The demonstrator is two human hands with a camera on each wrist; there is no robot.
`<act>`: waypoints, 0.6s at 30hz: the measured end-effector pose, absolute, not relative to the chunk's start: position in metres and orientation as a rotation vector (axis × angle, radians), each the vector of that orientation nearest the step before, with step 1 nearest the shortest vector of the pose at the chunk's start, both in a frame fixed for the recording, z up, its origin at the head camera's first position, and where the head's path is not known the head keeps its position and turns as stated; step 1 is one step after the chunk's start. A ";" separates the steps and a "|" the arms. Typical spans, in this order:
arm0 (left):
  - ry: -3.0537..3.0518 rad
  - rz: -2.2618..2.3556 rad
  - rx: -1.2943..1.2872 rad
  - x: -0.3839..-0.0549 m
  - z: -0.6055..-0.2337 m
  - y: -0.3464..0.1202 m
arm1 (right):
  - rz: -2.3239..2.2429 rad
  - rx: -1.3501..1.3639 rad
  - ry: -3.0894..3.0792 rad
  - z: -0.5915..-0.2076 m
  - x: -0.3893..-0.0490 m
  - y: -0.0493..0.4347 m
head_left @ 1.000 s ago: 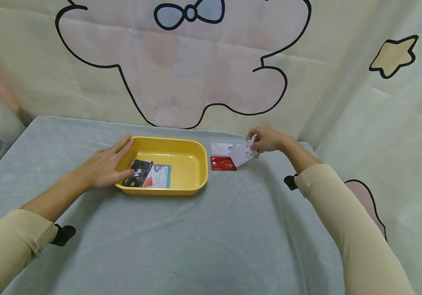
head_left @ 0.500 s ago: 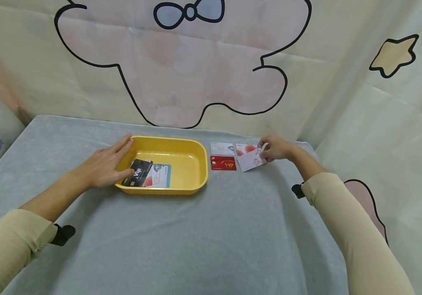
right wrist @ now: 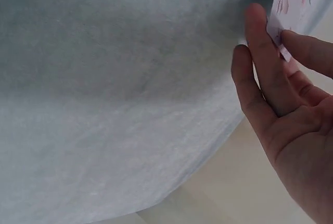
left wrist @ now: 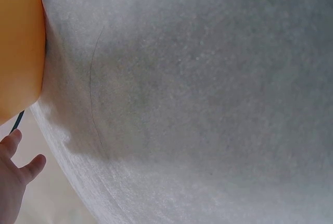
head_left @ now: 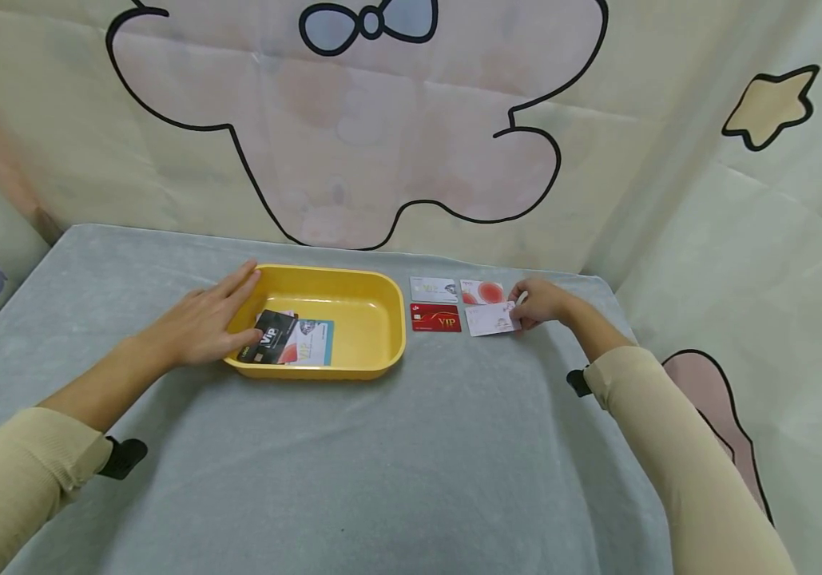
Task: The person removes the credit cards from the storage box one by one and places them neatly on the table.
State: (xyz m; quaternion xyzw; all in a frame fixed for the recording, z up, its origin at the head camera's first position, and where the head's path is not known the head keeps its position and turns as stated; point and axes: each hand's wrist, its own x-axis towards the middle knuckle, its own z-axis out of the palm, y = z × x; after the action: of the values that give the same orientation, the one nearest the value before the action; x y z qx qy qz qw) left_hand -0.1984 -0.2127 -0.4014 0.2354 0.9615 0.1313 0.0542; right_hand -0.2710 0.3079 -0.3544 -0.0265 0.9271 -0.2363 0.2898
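My right hand point(head_left: 538, 302) pinches the right end of a white card with a faint pink pattern point(head_left: 488, 319), thumb against fingers in the right wrist view. The card is low over the cloth, just in front of a white card with red circles point(head_left: 482, 292). To its left lie a red VIP card point(head_left: 435, 318) and a silvery-white card point(head_left: 433, 289) behind that. My left hand point(head_left: 202, 326) rests on the left rim of a yellow tray point(head_left: 375, 371), fingers extended and thumb over the near-left corner. Inside are a black VIP card point(head_left: 275, 335) and a white-and-blue card point(head_left: 319, 345), overlapping.
A grey cloth point(head_left: 353, 479) covers the table. Printed curtains point(head_left: 411, 168) hang right behind its far edge and along the right side. In the left wrist view, the tray's outer wall point(left wrist: 18, 41) stands beside the cloth.
My right hand has moved right and toward me with the patterned card, lowering and straightening it in front of the red-circle card, which it had covered. The left hand and tray have stayed put.
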 end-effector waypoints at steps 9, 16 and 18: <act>2.930 0.404 0.705 -0.197 -0.402 -0.212 | -0.748 0.015 2.402 -0.365 -0.273 0.307; 2.931 0.401 0.705 -0.197 -0.401 -0.212 | -0.711 0.027 2.403 -0.366 -0.275 0.305; 2.929 0.399 0.704 -0.197 -0.401 -0.212 | -0.694 0.037 2.411 -0.367 -0.275 0.305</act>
State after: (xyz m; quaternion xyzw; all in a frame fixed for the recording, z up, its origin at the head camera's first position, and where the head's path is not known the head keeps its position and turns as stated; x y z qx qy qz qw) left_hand -0.1974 -0.2120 -0.4012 0.2312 0.9627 0.1312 0.0512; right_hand -0.2752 0.3047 -0.3670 0.0139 0.9133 -0.2627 0.3110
